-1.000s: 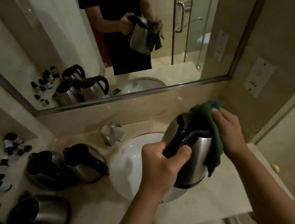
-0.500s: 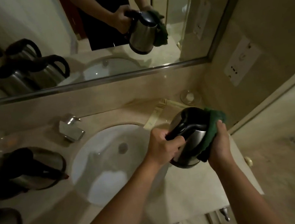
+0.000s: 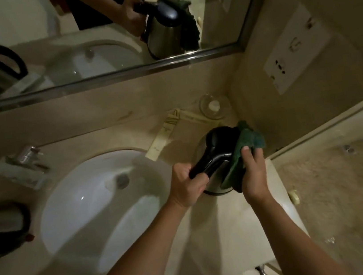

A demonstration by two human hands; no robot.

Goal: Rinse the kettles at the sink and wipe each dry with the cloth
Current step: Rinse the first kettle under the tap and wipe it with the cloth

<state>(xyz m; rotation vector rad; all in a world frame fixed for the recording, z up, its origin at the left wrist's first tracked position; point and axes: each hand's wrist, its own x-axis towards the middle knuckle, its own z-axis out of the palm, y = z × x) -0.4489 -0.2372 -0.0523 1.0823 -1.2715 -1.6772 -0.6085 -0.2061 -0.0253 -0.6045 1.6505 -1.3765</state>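
Note:
A steel kettle (image 3: 214, 180) with a black lid and handle is held over the counter, right of the white sink (image 3: 74, 213). My left hand (image 3: 188, 186) grips its black handle. My right hand (image 3: 253, 171) presses a green cloth (image 3: 247, 143) against the kettle's right side. Another kettle (image 3: 2, 226) stands at the left edge of the counter, partly cut off by the frame.
A chrome tap (image 3: 26, 162) sits behind the sink at the left. A small glass dish (image 3: 214, 107) stands in the back right corner. The mirror (image 3: 93, 45) above reflects the kettles and hands. A socket plate (image 3: 295, 51) is on the right wall.
The view has swung right and down, so the kettles on the left have nearly left the frame. The held kettle has come lower, close to the counter beside the sink, both hands still on it.

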